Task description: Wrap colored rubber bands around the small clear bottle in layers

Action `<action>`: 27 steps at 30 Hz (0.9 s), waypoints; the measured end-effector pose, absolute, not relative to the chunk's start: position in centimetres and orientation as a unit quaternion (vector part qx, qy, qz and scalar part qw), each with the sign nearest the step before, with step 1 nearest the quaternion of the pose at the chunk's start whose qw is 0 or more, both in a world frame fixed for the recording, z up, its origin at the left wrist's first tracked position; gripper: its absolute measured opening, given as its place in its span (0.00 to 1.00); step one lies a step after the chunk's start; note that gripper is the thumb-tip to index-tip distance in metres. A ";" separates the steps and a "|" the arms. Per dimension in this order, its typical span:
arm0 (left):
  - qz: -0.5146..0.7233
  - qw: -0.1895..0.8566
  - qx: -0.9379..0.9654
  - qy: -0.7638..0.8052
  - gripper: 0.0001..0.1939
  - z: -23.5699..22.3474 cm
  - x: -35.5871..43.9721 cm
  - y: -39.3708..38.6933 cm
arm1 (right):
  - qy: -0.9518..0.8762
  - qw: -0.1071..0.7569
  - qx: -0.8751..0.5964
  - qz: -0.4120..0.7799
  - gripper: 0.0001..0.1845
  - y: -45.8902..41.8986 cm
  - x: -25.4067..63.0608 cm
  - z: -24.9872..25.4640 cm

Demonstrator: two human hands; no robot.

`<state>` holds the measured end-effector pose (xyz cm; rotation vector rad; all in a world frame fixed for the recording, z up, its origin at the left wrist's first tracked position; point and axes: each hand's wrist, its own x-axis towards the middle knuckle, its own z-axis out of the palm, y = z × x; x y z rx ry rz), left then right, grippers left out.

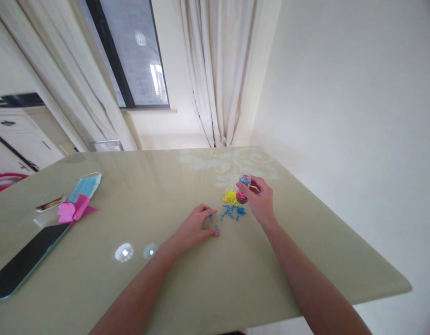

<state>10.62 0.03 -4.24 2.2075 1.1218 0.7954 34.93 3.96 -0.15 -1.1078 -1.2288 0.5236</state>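
Observation:
My right hand [260, 200] is wrapped round a small clear jar [244, 188] with blue and pink bits inside, held just above the glossy olive table [201, 288]. Beside the jar lies a little heap of yellow loops [230, 197], and in front of it a scatter of blue loops [233, 212]. My left hand [196, 228] rests on the table left of the blue loops, fingers curled, with a small blue piece [217, 229] at the fingertips. Whether it is pinched or only touched is unclear.
At the table's left lie a blue face mask [85, 185], a pink paper shape [73, 209], a dark mirror or tablet [24, 260] and a small flat object [49, 203]. A window and curtains stand behind; a white wall runs along the right.

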 end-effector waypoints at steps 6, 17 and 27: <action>0.292 0.241 0.842 0.383 0.18 -4.1 13.3 0.6 | -0.525 0.658 -0.489 0.228 0.26 4.5 35.2 -0.4; 0.230 0.075 0.920 0.309 0.16 -5.0 19.0 1.9 | -0.493 0.658 -0.520 0.233 0.28 5.4 36.2 -1.2; 0.281 0.180 0.839 0.429 0.14 -4.5 13.3 0.9 | -0.597 0.613 -0.486 0.177 0.23 4.1 35.0 -0.7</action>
